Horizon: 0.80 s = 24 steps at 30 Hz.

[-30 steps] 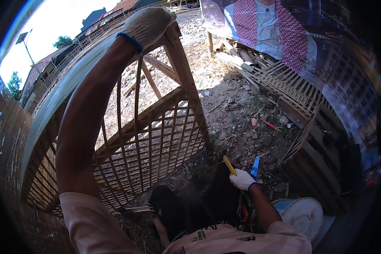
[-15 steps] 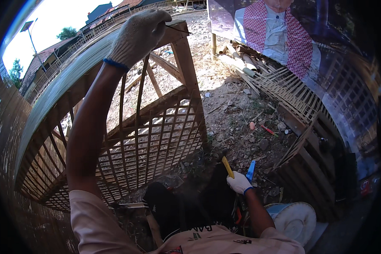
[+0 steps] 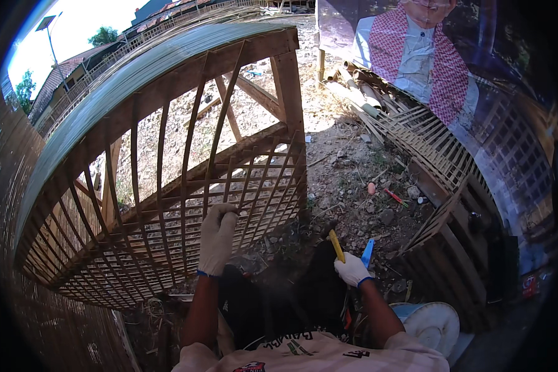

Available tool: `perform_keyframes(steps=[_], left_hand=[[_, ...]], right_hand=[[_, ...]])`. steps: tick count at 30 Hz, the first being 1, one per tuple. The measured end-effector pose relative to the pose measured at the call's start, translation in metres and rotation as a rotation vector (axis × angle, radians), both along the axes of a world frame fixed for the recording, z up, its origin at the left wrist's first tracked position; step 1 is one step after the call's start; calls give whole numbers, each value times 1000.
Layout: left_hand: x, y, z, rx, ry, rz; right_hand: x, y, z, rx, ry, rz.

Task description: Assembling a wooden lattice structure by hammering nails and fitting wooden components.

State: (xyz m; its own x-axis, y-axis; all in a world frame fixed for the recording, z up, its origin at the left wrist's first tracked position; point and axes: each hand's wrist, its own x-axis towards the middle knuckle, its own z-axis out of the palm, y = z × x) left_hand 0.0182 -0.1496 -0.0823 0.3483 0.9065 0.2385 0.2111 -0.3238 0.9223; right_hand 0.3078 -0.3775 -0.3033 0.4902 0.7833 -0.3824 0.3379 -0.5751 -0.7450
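Observation:
My left hand [image 3: 217,240], in a white knit glove with a blue cuff, is in front of the lower lattice [image 3: 248,186] of a wooden frame. Its fingers are curled in; anything inside them is hidden, and I cannot tell whether they touch the slats. My right hand [image 3: 352,270], gloved alike, grips a hammer by its yellow handle [image 3: 336,245], with the dark head pointing away from me. Just beyond that hand a flat blue blade-like piece [image 3: 367,253] sticks up. Thin upright slats [image 3: 161,155] run from the lattice to the frame's curved top beam [image 3: 186,68].
To the right stands a slatted wooden crate [image 3: 446,254], with a bamboo lattice panel [image 3: 428,142] and bamboo poles [image 3: 359,87] behind. A pale round lid or bucket [image 3: 437,322] is near my right elbow. A red tool [image 3: 395,197] lies on stony ground. A large printed banner [image 3: 502,118] hangs at right.
My left hand has come down from the frame's top corner to the lower lattice. One slat's top, previously behind that hand, now shows against the beam. The right hand still grips the hammer.

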Motion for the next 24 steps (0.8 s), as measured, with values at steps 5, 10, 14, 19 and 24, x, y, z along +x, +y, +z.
perform_keyframes(steps=[5, 10, 14, 19, 24], left_hand=[[-11, -32, -63, -341, -81, 67], [-20, -58, -89, -447, -7, 32], [-29, -76, -123, -484, -3, 61], [-27, -90, -125, -541, 24, 51], [-34, -84, -124, -531, -34, 56]], right_hand=[[3, 8, 1, -44, -31, -4], [2, 8, 2, -24, -123, 11], [-14, 11, 31, -53, -240, 16], [-17, 8, 30, -61, -209, -44], [-20, 9, 38, -70, -220, -41]])
